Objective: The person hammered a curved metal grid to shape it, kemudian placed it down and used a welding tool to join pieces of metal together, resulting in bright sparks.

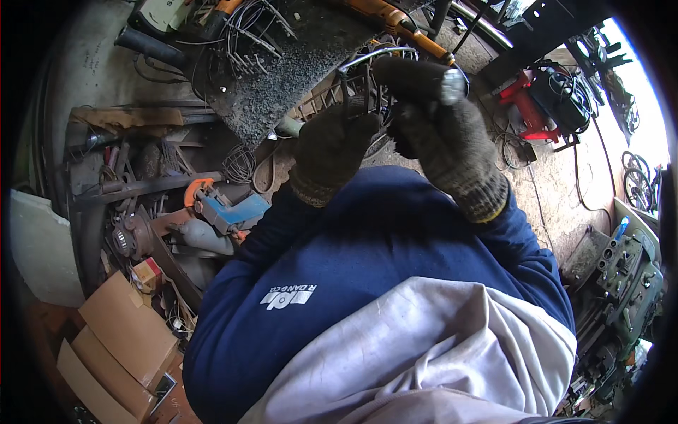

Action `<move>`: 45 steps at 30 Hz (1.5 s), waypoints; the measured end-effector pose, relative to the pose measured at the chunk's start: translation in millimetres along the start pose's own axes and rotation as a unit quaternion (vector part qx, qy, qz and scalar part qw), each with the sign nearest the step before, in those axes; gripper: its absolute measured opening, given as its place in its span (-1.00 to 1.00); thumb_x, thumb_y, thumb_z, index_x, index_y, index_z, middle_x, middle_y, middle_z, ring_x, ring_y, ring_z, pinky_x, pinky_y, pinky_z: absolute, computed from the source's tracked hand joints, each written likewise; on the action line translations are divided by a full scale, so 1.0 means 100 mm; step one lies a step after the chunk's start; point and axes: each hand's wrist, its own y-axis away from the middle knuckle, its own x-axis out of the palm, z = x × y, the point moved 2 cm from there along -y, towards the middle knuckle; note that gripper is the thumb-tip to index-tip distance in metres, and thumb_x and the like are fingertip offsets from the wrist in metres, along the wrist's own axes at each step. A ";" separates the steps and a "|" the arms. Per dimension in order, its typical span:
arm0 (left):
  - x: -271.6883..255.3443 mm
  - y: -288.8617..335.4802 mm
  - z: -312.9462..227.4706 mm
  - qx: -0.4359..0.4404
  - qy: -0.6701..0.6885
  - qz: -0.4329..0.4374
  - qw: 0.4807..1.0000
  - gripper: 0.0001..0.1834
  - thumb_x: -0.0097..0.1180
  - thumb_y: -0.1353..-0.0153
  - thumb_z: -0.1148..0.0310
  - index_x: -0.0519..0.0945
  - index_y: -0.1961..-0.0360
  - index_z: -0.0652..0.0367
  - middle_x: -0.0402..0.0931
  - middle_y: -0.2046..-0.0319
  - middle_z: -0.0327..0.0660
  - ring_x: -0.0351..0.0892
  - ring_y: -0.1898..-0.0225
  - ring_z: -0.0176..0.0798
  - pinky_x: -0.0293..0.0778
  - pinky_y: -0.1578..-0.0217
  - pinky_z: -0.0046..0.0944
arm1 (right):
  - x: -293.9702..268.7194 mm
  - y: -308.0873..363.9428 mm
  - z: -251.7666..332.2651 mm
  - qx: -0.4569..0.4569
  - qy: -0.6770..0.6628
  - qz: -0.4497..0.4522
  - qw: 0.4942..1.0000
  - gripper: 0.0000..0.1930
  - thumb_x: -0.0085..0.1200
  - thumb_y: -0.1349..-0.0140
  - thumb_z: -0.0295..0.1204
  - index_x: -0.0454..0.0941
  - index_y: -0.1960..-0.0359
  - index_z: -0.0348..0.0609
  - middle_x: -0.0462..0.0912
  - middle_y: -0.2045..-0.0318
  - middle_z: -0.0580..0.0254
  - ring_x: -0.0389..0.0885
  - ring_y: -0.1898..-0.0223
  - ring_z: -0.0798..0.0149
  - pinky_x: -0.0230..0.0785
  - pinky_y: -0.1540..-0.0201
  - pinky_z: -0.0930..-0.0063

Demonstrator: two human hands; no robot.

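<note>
Gloved left hand [328, 155] and right hand [459, 152] raised before the torso [381, 240], the right closed on a dark cylinder [408, 76] with a bright end [452, 86]. Upper left, worktop [321, 35] strewn with grey grit [268, 102]; top centre, orange power tool [395, 22]; lower left, cardboard box [131, 328].

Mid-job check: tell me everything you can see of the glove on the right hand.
The right glove looks like thick knit, mottled grey-brown, with a ribbed cuff edged in yellow meeting the navy sleeve. Worn and raised in front of the torso, it angles up and to the left. At its upper end appears a dark, roughly cylindrical object with a shiny, silvery tip; blur and shadow hide the fingers' exact grip.
</note>
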 end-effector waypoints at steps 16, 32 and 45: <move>-0.17 -0.11 -0.01 0.045 -0.028 -0.042 0.998 -0.80 0.10 -0.28 0.33 0.59 0.22 0.26 0.63 0.45 -0.15 0.63 0.45 -0.31 0.50 0.45 -0.35 | -0.13 0.09 0.44 0.053 -0.006 -0.098 0.994 -0.54 0.03 -0.33 -0.14 0.43 -0.09 -0.25 0.52 0.59 0.32 0.44 0.65 0.48 0.26 0.62 0.59; -0.17 -0.13 -0.06 0.022 -0.004 -0.027 0.999 -0.82 0.17 -0.24 0.30 0.64 0.26 0.18 0.62 0.52 -0.19 0.63 0.48 -0.26 0.49 0.46 -0.28 | -0.07 0.05 0.37 0.070 -0.197 -0.159 0.965 -0.65 0.01 -0.33 -0.40 0.41 -0.11 -0.23 0.58 0.38 0.26 0.45 0.56 0.43 0.29 0.54 0.60; -0.29 -0.10 -0.13 -0.088 0.120 -0.013 0.989 -0.69 0.20 -0.23 0.24 0.61 0.18 0.30 0.59 0.51 -0.30 0.49 0.49 -0.51 0.44 0.47 -0.41 | -0.13 0.01 0.20 0.137 -0.068 -0.107 0.982 -0.57 0.03 -0.34 -0.17 0.44 -0.09 -0.22 0.54 0.53 0.33 0.45 0.61 0.49 0.29 0.58 0.61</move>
